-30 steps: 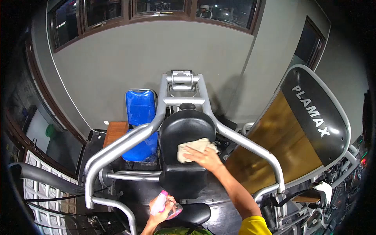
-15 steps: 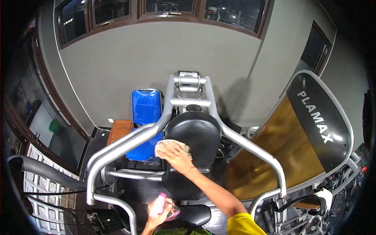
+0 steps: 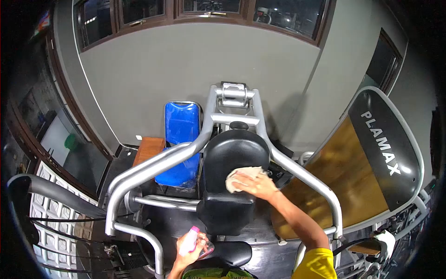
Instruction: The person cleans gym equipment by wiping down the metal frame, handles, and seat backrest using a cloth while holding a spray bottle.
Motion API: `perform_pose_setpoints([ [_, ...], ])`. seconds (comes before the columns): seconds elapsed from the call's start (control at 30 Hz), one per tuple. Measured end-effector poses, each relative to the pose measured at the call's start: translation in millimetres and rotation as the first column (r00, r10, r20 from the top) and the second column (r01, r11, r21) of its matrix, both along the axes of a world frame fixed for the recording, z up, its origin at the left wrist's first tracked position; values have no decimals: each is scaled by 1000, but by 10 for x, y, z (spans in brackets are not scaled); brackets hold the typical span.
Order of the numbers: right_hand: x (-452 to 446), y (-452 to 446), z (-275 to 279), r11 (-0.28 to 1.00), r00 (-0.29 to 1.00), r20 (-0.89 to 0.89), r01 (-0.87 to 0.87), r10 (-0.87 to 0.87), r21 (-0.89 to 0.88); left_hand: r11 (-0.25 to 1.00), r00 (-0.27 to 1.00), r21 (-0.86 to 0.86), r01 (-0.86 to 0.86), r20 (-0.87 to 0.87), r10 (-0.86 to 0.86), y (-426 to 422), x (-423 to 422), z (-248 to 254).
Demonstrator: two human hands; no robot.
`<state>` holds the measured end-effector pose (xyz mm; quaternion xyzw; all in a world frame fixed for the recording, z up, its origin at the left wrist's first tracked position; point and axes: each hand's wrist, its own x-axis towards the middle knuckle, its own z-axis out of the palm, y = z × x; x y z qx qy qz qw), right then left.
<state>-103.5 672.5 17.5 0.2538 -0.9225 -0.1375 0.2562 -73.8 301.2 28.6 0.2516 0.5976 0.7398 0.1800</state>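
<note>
Under my right hand (image 3: 258, 187), a cream cloth (image 3: 241, 176) is pressed against the lower right part of the black padded backrest (image 3: 234, 151) of a gym machine. The fingers lie over the cloth. My left hand (image 3: 186, 255) is wrapped round a spray bottle (image 3: 189, 240) with a pink top, held low in front of the body and just left of the black seat (image 3: 232, 253). Silver tubes (image 3: 162, 162) of the machine frame curve round both sides of the backrest.
A blue chair (image 3: 182, 123) and a brown wooden piece (image 3: 149, 149) stand behind the frame at the left. On the right is a large gold and black PLAMAX panel (image 3: 344, 172). A grey wall (image 3: 186, 60) with windows rises behind; a white lattice block (image 3: 49, 204) is at far left.
My right hand and the cloth moved left to the backrest's left edge, then back right across it. The view shifted slightly. My left hand kept hold of the bottle.
</note>
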Motion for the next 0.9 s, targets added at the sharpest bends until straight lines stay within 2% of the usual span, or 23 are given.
perform_pose_setpoints([
  [0.17,423,357,231,993,993,23,118,-117,-20,994,1000,-108,11,19,-9,52,-1,-67],
  [0.2,471,336,270,978,991,40,132,-127,-159,987,1000,-156,21,24,-18,78,-11,-59],
  [0.23,511,322,275,978,991,39,134,-129,-159,987,1000,-156,23,22,-20,105,-18,-40],
  [0.3,609,284,253,923,959,20,279,-284,-264,977,999,-211,19,-28,-25,170,-25,19],
  [0.33,619,246,223,870,951,-7,281,-310,-406,976,1000,-219,16,19,-13,196,-15,51],
  [0.37,645,203,145,870,950,-8,283,-313,-403,976,1000,-216,19,19,-15,218,-9,53],
  [0.4,678,158,33,702,901,34,361,-433,-614,977,999,-212,21,42,-12,244,-14,40],
  [0.43,714,111,-64,480,840,107,403,-532,-779,978,998,-209,23,66,-9,269,-11,27],
  [0.47,757,75,-152,259,784,252,460,-568,-849,978,998,-206,26,67,-12,290,-1,20],
  [0.5,768,8,-224,-24,753,396,451,-526,-892,977,997,-213,21,72,-6,314,-4,17],
  [0.57,719,-70,-418,-43,770,215,237,-600,-970,976,997,-218,17,75,-1,345,-9,10],
  [0.6,663,-139,-485,-110,737,196,164,-647,-980,975,998,-219,30,59,-17,351,-14,7],
  [0.63,585,-261,-356,-109,737,194,163,-648,-981,975,998,-220,42,44,-33,353,-15,6],
  [0.7,397,-456,-24,76,715,-54,-1,-698,-997,973,998,-221,60,34,-54,336,-15,27],
  [0.77,160,-579,238,119,816,-113,-55,-566,-991,971,997,-228,74,23,-70,297,-7,54],
  [0.8,-43,-678,329,44,824,-125,-121,-552,-992,972,997,-225,71,7,-71,278,4,70],
  [0.83,-236,-711,479,397,794,-306,-90,-525,-914,973,997,-220,68,-9,-72,263,5,77],
  [0.87,-377,-834,648,524,820,-314,-20,-479,-851,973,997,-222,67,-12,-72,234,8,62],
  [0.9,-563,-893,593,584,859,-223,104,-461,-805,972,998,-225,66,-10,-70,207,15,46],
])
